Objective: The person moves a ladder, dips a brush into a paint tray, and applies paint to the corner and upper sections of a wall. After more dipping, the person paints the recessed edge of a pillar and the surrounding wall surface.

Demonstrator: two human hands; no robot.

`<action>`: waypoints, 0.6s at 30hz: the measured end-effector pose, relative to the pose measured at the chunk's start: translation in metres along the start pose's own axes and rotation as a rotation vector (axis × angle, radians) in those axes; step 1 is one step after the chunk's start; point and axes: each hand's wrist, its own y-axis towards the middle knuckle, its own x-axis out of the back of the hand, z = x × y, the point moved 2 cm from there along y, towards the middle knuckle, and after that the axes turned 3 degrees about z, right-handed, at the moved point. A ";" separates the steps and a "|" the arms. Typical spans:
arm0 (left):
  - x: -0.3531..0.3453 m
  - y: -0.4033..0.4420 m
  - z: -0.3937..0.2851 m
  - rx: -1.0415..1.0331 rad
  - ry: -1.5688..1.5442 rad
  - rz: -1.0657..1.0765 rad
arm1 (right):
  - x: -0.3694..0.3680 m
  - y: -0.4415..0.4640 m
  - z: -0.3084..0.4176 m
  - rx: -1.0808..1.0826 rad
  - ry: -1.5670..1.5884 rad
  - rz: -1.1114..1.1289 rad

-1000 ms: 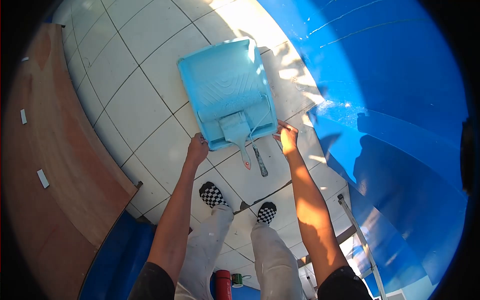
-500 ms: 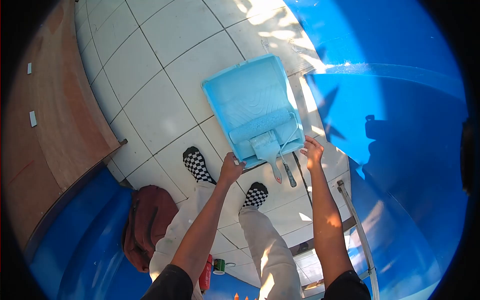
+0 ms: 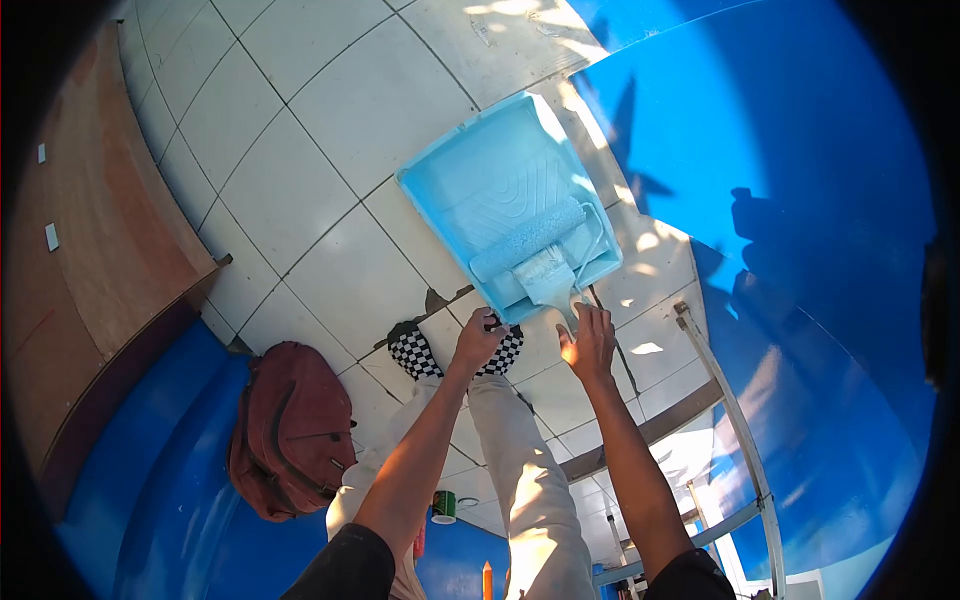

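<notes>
A light-blue paint tray [image 3: 455, 160] lies on the tiled floor, wet with pale blue paint. Across its deep end rests a paint roller [image 3: 530, 240], and a wide paintbrush [image 3: 548, 280] lies against it, bristles inward. My left hand [image 3: 480, 340] is closed on the tray's near-left corner. At the near edge, my right hand [image 3: 592, 345] has its fingers around the paintbrush handle; the roller's handle is hidden beneath that hand.
My checkered socks [image 3: 412, 352] are just short of the tray. A maroon backpack [image 3: 295, 430] sits to the left, a green can [image 3: 443, 507] lower down. On the right are a metal-framed ladder-like stand [image 3: 735, 430] and a glossy blue wall [image 3: 830, 300]. A wooden panel [image 3: 110, 250] stands far left.
My right hand has left the tray's right corner and moved left to the handles. The tray has turned slightly anticlockwise. My feet have come closer together; my left hand stays at its corner.
</notes>
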 end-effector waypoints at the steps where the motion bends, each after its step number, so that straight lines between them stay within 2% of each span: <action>1: 0.003 -0.002 0.004 -0.073 0.159 0.009 | -0.003 -0.006 0.006 -0.024 -0.117 0.094; 5: 0.032 -0.025 -0.003 -0.114 0.312 0.111 | -0.042 -0.010 -0.003 -0.047 -0.251 0.196; 8: 0.070 -0.039 0.005 -0.050 0.376 0.226 | -0.029 0.000 0.006 0.003 -0.269 0.221; 10: 0.103 -0.057 0.009 0.035 0.403 0.185 | -0.007 0.005 0.023 -0.030 -0.187 0.248; 12: 0.127 -0.080 0.020 0.230 0.478 0.371 | 0.019 0.015 0.040 -0.046 -0.104 0.277; 14: 0.145 -0.120 0.031 0.300 0.605 0.566 | 0.049 0.024 0.059 -0.078 -0.164 0.354; 16: 0.156 -0.171 0.029 0.422 0.554 0.722 | 0.085 0.043 0.083 -0.111 -0.167 0.342; 18: 0.155 -0.212 0.052 0.391 0.619 0.692 | 0.114 0.074 0.105 -0.078 -0.123 0.338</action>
